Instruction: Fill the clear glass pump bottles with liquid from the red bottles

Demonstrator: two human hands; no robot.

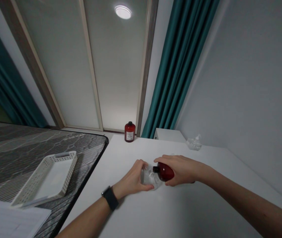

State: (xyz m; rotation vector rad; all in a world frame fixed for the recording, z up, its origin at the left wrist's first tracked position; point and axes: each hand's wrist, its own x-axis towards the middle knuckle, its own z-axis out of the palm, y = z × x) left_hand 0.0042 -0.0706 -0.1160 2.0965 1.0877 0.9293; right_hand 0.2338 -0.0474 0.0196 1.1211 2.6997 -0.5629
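Bottle (165, 172), glossy dark red, black-topped, sideways in right hand (182, 168); left hand (132, 180) around clear plastic (149, 178).

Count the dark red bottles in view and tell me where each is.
2. One bottle stands upright near the far edge of the white table; the other bottle is tipped in the right hand, its black top toward the left hand.

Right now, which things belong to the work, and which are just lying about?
Seemingly in use:
Sideways red bottle, in the right grip
Clear plastic, at the left grip

Apparently lying about:
Upright red bottle
Crumpled plastic
White basket
Papers
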